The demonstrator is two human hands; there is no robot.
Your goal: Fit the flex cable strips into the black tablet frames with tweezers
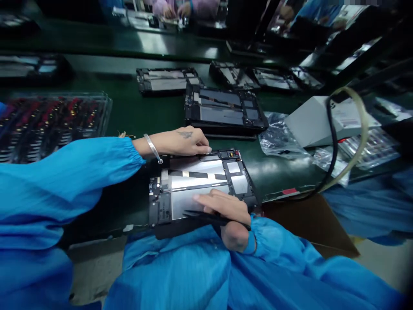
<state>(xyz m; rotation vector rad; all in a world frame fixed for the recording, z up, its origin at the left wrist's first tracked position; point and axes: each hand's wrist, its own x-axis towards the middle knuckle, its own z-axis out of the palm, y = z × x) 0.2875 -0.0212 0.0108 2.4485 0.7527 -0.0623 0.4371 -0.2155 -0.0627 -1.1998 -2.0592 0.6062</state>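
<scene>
Nearest you, your right hand [227, 211] is closed around a pair of black tweezers [196, 214], its fingers spread over the near half of an opened tablet-like device [196, 181]. That device lies in front of you at the near edge of the table [135, 116], silver panels facing up in a black frame. To your right, below the table edge, is a brown cardboard box [309, 219].

Your left hand [190, 140], apart from the right, has its fingers curled at the device's far edge; you cannot tell here whether they grip it.

Just beyond sits a stack of similar devices [226, 107], with a clear plastic bag [279, 135] and a white box [322, 120] on its right. A clear tray [106, 110] of red and black parts is at left. Farther back lie more devices [167, 80], and past them, a person in pink sleeves [206, 7].
</scene>
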